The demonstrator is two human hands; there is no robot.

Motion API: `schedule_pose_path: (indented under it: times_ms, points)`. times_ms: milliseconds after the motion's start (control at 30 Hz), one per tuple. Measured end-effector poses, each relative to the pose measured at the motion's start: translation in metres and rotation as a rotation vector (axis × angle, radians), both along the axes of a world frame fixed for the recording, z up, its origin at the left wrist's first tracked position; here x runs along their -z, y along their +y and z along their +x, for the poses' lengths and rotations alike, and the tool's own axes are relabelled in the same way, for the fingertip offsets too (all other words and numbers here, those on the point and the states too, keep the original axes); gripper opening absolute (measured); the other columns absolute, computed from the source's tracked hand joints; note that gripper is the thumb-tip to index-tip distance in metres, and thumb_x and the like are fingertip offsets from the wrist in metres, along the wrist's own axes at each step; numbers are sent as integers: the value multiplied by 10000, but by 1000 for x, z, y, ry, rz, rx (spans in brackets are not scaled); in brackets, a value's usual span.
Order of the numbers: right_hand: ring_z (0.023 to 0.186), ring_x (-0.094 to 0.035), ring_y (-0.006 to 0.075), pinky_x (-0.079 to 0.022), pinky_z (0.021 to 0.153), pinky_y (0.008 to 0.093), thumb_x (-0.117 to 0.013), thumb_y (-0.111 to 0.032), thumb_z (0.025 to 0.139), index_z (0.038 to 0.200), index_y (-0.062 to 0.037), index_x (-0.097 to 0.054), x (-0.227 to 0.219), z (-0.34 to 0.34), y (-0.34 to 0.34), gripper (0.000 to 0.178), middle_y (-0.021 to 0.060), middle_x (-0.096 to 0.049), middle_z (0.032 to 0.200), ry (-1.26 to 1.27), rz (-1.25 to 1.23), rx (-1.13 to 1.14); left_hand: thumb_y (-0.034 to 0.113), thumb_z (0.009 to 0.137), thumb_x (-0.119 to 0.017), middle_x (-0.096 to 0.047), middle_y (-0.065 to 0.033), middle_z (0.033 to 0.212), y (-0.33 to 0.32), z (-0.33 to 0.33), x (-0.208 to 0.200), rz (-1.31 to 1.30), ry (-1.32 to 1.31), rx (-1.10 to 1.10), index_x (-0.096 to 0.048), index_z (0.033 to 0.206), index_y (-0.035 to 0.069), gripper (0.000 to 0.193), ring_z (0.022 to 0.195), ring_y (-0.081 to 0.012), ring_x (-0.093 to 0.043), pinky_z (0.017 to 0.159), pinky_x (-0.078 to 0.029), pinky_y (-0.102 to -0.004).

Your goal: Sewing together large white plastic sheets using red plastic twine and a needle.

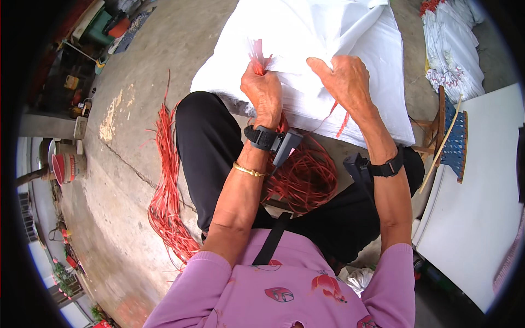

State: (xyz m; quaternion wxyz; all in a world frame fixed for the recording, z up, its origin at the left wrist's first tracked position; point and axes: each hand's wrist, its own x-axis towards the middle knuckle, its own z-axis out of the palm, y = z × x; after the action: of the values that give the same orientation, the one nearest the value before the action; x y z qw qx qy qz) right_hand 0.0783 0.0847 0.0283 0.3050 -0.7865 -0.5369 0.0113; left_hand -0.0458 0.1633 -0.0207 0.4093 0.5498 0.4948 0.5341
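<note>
A large white woven plastic sheet or sack [262,24] lies spread over and in front of my knees. My left hand [262,90] is closed around a small tuft of red plastic strips [258,59], with whitish material bunched at its top. To its right, my right hand [345,82] is curled, thumb pointing left, at a raised fold of the white sheet. A red plastic strip [343,124] hangs from beneath that hand; its fingertips are partly hidden. Between my legs lies a tangled coil of red strips [306,175].
A long bundle of red strips [167,180] hangs beside my left leg. At right stand a wooden stool with blue webbing [455,136], a thin stick [440,145] and a white panel [476,202]. White sacks [454,49] are piled far right; buckets [68,167] stand left.
</note>
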Motion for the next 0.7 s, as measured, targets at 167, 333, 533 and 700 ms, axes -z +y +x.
schedule_pose_path:
  times_ms: [167, 333, 533, 700]
  points:
    - [372, -508, 239, -420, 422, 380, -614, -426, 801, 520, 23, -581, 2, 1, -3, 531, 127, -492, 404, -126, -43, -17, -63, 745, -519, -645, -53, 853, 5, -3, 7, -2, -68, 29, -647, 956, -45, 249, 731, -111, -544, 658, -443, -261]
    - [380, -495, 267, -418, 425, 369, -561, -367, 789, 474, 23, -535, 13, 3, -2, 502, 162, -458, 402, -320, -26, -74, -77, 735, -495, -626, -65, 745, -10, 1, -11, 128, -16, 70, -633, 887, -26, 212, 649, -110, -518, 616, -444, -276]
    - [440, -433, 198, -383, 466, 361, -518, -514, 836, 492, 30, -493, 13, 9, 5, 644, 103, -432, 442, 677, 187, -21, 14, 750, -596, -567, -25, 644, -14, 13, -39, 153, -3, 420, -660, 914, -6, 177, 562, -87, -464, 535, -414, -265]
    - [476, -423, 167, -377, 460, 373, -599, -586, 741, 492, 28, -473, 10, 15, 5, 674, 70, -426, 459, 504, 87, 41, 77, 768, -673, -535, 43, 652, -8, -6, -48, -105, -152, 553, -623, 1043, -40, 303, 464, -17, -335, 428, -281, -192]
